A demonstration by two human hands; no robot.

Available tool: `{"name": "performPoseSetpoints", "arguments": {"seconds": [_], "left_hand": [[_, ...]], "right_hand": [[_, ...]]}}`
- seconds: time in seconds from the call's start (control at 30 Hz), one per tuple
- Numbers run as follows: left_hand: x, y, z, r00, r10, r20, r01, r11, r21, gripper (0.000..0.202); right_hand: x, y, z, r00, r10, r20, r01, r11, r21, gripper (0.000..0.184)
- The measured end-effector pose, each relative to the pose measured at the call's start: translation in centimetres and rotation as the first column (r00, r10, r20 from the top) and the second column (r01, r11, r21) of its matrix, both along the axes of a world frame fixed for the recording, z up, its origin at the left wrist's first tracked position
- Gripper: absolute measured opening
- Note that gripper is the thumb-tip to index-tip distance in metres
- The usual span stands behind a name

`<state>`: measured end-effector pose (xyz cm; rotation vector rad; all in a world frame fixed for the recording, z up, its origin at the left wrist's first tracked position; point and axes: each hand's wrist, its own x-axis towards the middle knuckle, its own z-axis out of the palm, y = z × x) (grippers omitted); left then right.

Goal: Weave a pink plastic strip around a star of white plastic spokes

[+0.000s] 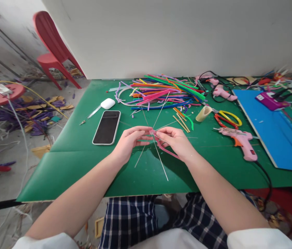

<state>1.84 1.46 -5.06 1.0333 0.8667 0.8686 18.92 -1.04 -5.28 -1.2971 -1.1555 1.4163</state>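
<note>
Above the table, my left hand (130, 142) pinches the middle of a star-shaped frame of thin pale sticks (162, 165), which spread out in several directions. My right hand (176, 141) is closed on a pink pipe cleaner (168, 151) close to that middle. One end of the pipe cleaner is wound around the point where the sticks cross; its loose part curves down under my right hand. The fingertips of both hands nearly meet there and partly cover the centre.
Beyond my hands lies a heap of coloured pipe cleaners (169, 91). A phone (106, 127) and white earbuds case (107, 103) are left. Right are scissors (230, 118), a bamboo piece (203, 113), pink glue gun (241, 140) and blue board (278, 135). Short sticks (181, 122) lie nearby.
</note>
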Motion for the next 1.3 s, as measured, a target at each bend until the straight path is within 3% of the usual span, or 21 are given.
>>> {"name": "performPoseSetpoints", "arguments": {"seconds": [0.3, 0.63, 1.1, 1.3], "left_hand": [[-0.1, 0.2, 0.2, 0.991, -0.071, -0.11, 0.067, 0.997, -0.037, 0.019], [-0.2, 0.4, 0.2, 0.975, -0.211, -0.069, 0.198, 0.966, -0.167, 0.023], [-0.3, 0.4, 0.1, 0.863, -0.478, -0.164, 0.447, 0.873, -0.196, 0.034], [0.2, 0.1, -0.6, 0.867, -0.448, -0.219, 0.417, 0.892, -0.175, 0.036]], "right_hand": [[0.7, 0.0, 0.3, 0.993, 0.106, -0.052, -0.109, 0.993, -0.056, 0.018], [1.6, -0.2, 1.2, 0.972, 0.23, 0.05, -0.22, 0.964, -0.152, 0.021], [2.0, 0.0, 0.7, 0.917, 0.318, 0.242, -0.315, 0.948, -0.053, 0.024], [1.8, 0.0, 0.0, 0.912, 0.324, 0.252, -0.323, 0.945, -0.045, 0.024]]}}
